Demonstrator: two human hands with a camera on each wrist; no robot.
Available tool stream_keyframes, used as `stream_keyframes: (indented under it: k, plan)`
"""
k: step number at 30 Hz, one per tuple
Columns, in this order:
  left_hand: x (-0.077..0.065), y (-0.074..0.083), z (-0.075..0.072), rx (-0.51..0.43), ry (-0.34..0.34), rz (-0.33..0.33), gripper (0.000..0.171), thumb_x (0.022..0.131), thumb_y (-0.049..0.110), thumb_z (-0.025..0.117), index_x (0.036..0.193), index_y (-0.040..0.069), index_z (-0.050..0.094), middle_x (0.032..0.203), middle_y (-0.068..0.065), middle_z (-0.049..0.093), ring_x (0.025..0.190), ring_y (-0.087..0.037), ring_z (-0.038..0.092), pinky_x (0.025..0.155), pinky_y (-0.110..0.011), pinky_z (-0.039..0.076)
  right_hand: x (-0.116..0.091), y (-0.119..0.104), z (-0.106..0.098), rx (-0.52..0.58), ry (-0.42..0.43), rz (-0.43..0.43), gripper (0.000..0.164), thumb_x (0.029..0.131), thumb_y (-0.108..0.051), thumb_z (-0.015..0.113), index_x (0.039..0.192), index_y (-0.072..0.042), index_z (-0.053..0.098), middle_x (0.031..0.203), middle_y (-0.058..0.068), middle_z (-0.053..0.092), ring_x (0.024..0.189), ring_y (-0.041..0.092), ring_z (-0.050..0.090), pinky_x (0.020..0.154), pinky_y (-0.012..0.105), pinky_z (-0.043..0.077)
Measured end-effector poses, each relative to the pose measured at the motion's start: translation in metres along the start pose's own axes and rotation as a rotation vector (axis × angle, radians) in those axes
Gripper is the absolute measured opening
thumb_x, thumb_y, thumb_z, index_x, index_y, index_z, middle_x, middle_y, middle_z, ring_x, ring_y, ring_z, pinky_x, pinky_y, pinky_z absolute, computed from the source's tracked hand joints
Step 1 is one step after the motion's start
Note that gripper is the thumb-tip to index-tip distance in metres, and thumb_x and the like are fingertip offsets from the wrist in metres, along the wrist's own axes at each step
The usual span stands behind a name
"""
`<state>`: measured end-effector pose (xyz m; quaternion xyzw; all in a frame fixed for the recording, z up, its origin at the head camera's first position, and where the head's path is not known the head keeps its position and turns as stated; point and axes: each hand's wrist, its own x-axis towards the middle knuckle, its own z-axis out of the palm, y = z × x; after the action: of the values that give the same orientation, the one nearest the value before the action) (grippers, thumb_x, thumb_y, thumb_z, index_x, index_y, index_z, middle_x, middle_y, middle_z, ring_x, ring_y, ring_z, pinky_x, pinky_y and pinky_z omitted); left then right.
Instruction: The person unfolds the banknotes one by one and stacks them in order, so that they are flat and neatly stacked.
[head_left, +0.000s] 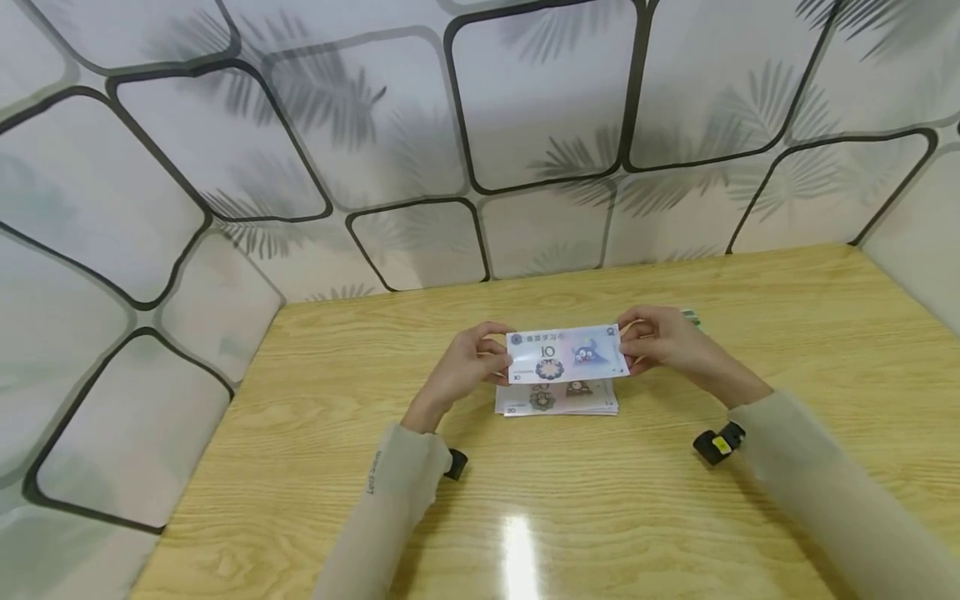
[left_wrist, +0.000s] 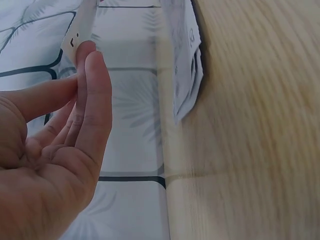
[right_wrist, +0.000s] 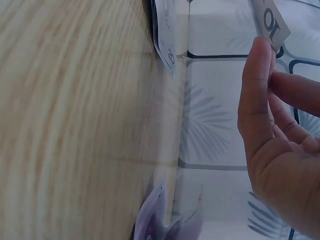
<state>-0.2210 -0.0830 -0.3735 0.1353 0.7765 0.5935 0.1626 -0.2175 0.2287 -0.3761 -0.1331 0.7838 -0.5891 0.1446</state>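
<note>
A play banknote [head_left: 567,354] marked 10, with a blue cartoon figure, is held stretched flat between both hands. My left hand [head_left: 471,360] pinches its left end between thumb and fingers. At the other end, my right hand [head_left: 667,340] pinches the right edge. Just below the raised note lies a stack of notes [head_left: 558,402] on the table, its top one marked 20 and partly covered from above. The left wrist view shows the stack's uneven, layered ends [left_wrist: 189,75], apart from the hand.
Behind the right hand, a green-edged paper [head_left: 691,317] peeks out, mostly hidden. Purple notes [right_wrist: 151,212] lie at the bottom of the right wrist view. The wood-grain table [head_left: 300,467] meets a wall [head_left: 540,225] patterned with leaves and dark outlines.
</note>
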Motion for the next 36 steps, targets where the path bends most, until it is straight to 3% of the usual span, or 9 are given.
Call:
stream_keyframes:
  k: [6,11,20,36]
  plan:
    - [0.0,-0.001,-0.004,0.011,-0.008,-0.016,0.045,0.098,-0.01,0.057,0.142,-0.005,0.05,0.102,-0.02,0.065,0.074,-0.018,0.065,0.078,-0.046,0.062,0.006,-0.003,0.004,-0.006,-0.033,-0.005,0.037,0.098,0.009,0.056,0.132,0.016,0.045,0.083,0.012,0.064,0.067,0.018,0.063,0.065,0.037,0.062]
    - [0.002,-0.002,-0.004,0.037,-0.006,-0.032,0.045,0.097,-0.01,0.059,0.141,-0.005,0.052,0.101,-0.02,0.066,0.073,-0.02,0.067,0.074,-0.039,0.063,0.009,-0.003,0.006,-0.039,-0.069,0.012,0.037,0.096,0.011,0.055,0.131,0.016,0.045,0.079,0.011,0.064,0.066,0.019,0.063,0.065,0.038,0.062]
    - [0.003,-0.003,-0.005,0.099,-0.032,-0.08,0.042,0.097,-0.009,0.06,0.138,-0.005,0.055,0.101,-0.019,0.065,0.074,-0.021,0.068,0.071,-0.037,0.063,0.013,-0.002,0.01,-0.096,-0.155,0.051,0.036,0.093,0.013,0.056,0.127,0.017,0.045,0.075,0.009,0.061,0.064,0.017,0.062,0.062,0.035,0.062]
    - [0.006,-0.007,0.002,0.183,-0.071,-0.14,0.041,0.094,-0.013,0.062,0.133,-0.006,0.057,0.092,-0.016,0.062,0.069,-0.02,0.065,0.067,-0.031,0.062,0.017,-0.004,0.014,-0.178,-0.203,0.133,0.033,0.095,0.01,0.058,0.125,0.014,0.046,0.072,0.009,0.061,0.06,0.017,0.063,0.057,0.031,0.06]
